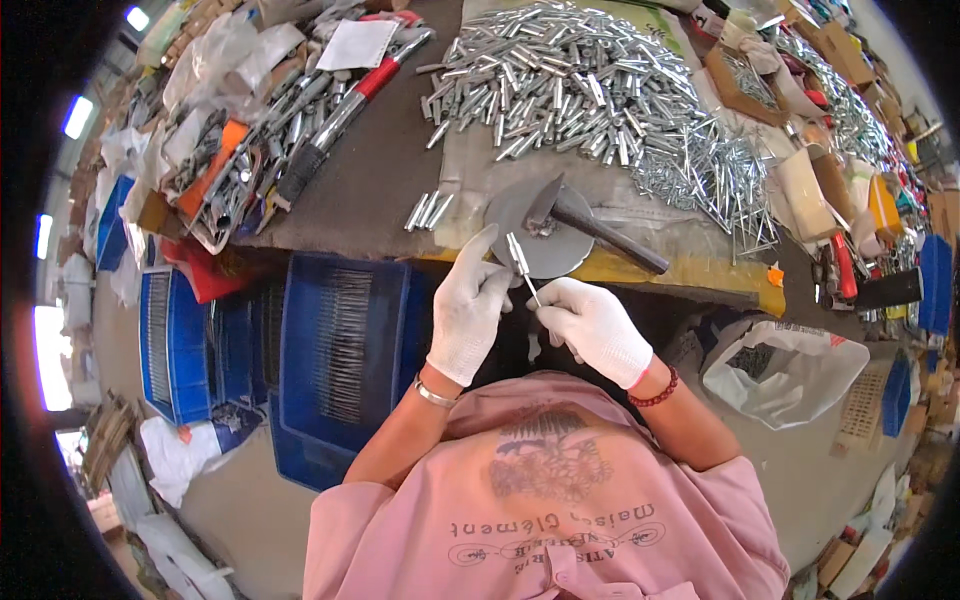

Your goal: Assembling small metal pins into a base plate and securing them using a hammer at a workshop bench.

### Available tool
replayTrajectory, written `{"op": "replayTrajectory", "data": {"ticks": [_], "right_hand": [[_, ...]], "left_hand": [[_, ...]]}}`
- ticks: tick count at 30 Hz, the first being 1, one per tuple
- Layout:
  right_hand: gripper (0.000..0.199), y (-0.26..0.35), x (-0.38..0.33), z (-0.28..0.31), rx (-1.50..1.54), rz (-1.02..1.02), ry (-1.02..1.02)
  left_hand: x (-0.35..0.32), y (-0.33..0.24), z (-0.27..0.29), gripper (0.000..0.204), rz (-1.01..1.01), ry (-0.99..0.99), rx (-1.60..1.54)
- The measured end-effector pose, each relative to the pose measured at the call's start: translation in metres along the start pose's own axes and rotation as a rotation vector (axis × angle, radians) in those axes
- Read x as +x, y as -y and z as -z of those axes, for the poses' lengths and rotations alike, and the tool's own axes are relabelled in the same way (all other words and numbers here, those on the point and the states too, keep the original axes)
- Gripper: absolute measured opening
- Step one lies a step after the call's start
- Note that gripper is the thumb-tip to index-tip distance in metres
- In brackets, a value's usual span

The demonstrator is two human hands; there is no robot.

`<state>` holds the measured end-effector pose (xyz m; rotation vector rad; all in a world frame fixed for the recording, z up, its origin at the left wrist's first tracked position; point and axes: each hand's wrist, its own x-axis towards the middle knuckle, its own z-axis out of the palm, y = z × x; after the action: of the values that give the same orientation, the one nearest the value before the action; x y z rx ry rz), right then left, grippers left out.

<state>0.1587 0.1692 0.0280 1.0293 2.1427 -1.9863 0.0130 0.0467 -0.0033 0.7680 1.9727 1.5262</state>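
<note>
In front of my chest, a slim silver metal sleeve (518,258) stands tilted with a thin rod at its lower end. My right hand (598,332), in a white knit glove, pinches that rod between thumb and fingers. Close at the sleeve's left side is my left hand (466,310), gloved too, its index finger stretched upward and its thumb apart; whether the fingertips touch the sleeve is unclear. Just beyond lies a round grey metal plate (562,262), with a hammer (605,236) across it. Several loose sleeves (429,211) lie left of the plate.
A large heap of metal sleeves (560,85) covers the bench's far side, beside a pile of thin nails (705,170). Tools (330,125) crowd the left. Blue bins (300,440) hold rods below the bench. At lower right sits a white sack (800,385).
</note>
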Motion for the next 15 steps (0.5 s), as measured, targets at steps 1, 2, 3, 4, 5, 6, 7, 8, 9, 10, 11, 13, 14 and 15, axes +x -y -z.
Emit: {"op": "replayTrajectory", "data": {"ticks": [1, 2, 3, 4, 5, 6, 7, 8, 9, 10, 11, 13, 14, 15], "right_hand": [[0.02, 0.0, -0.002, -0.003, 0.05, -0.052, 0.008], [0.019, 0.0, -0.004, -0.005, 0.099, -0.102, 0.013], [0.019, 0.001, -0.006, -0.006, 0.095, -0.104, 0.02], [0.019, 0.001, -0.008, -0.009, 0.111, -0.124, 0.016], [0.019, 0.001, -0.01, -0.011, 0.125, -0.142, 0.012], [0.019, 0.0, -0.011, -0.014, 0.124, -0.141, 0.02], [0.019, -0.003, -0.01, -0.018, 0.103, -0.095, 0.007], [0.019, -0.004, -0.01, -0.023, 0.081, -0.046, -0.003], [0.018, -0.003, -0.011, -0.028, 0.061, -0.016, -0.004], [0.018, -0.001, -0.012, -0.034, 0.038, 0.018, 0.008], [0.019, -0.005, -0.009, -0.038, 0.005, 0.052, 0.011], [0.022, 0.001, -0.01, -0.04, -0.08, 0.088, 0.024], [0.027, 0.011, -0.011, -0.039, -0.116, 0.08, 0.037], [0.035, 0.019, -0.012, -0.035, -0.134, 0.11, 0.019]], "left_hand": [[-0.003, -0.003, 0.0, 0.056, 0.084, 0.013, -0.063], [-0.005, -0.007, 0.001, 0.058, 0.164, 0.026, -0.128], [-0.006, -0.008, 0.002, 0.061, 0.189, 0.047, -0.122], [-0.01, -0.009, 0.004, 0.061, 0.194, 0.043, -0.121], [-0.013, -0.009, 0.006, 0.063, 0.221, 0.054, -0.179], [-0.014, -0.009, 0.008, 0.064, 0.245, 0.063, -0.236], [-0.017, -0.004, 0.009, 0.068, 0.239, 0.054, -0.273], [-0.019, -0.001, 0.011, 0.069, 0.243, 0.039, -0.294], [-0.022, -0.001, 0.013, 0.071, 0.248, 0.019, -0.314], [-0.026, 0.001, 0.015, 0.071, 0.261, -0.014, -0.36], [-0.026, -0.001, 0.018, 0.069, 0.267, -0.019, -0.394], [-0.027, -0.001, 0.02, 0.065, 0.171, -0.046, -0.44], [-0.026, -0.004, 0.027, 0.066, 0.195, -0.039, -0.469], [-0.027, -0.003, 0.034, 0.067, 0.226, -0.076, -0.538]]}}
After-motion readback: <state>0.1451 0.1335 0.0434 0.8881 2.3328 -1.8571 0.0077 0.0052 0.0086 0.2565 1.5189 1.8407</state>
